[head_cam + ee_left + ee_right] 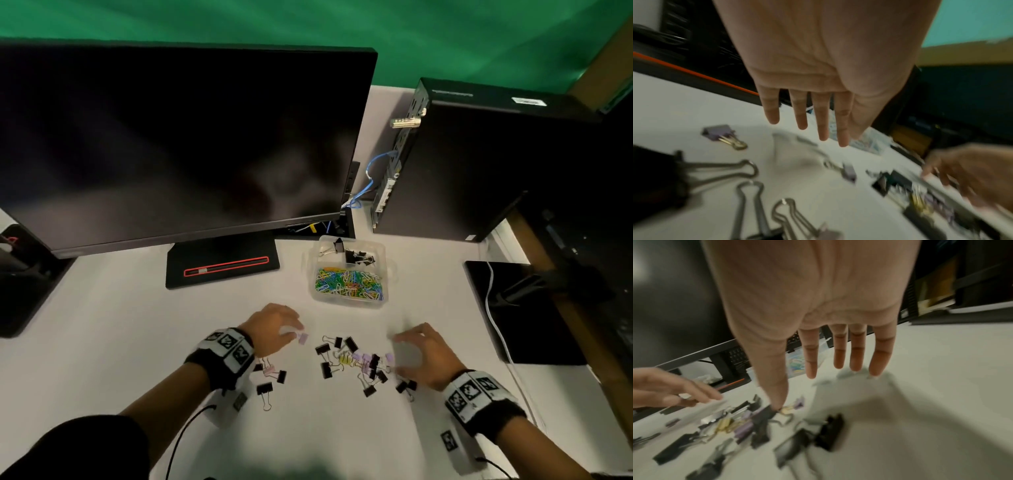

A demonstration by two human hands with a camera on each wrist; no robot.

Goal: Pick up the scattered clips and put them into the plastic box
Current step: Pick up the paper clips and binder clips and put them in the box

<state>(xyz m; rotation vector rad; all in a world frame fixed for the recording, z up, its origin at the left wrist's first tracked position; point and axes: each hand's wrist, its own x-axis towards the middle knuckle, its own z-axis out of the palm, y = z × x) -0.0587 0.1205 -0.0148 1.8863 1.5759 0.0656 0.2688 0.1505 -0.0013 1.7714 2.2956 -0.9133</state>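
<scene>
Black, purple and yellow binder clips [356, 363] lie scattered on the white desk between my hands. A few more clips [269, 380] lie below my left wrist. The clear plastic box [386, 260] stands behind them, with coloured paper clips in front and black binder clips at the back. My left hand [284, 330] hovers palm down with straight fingers [822, 129], its tips next to a purple clip [302, 338]. My right hand [407, 353] is spread at the pile's right edge. Its thumb tip [777, 404] touches a black clip [764, 415]. Neither hand holds anything.
A large dark monitor [171, 137] on a black base [222, 267] stands behind my left hand. A black computer tower [479, 164] stands at the back right. A black pad [527, 308] with a white cable lies at the right desk edge.
</scene>
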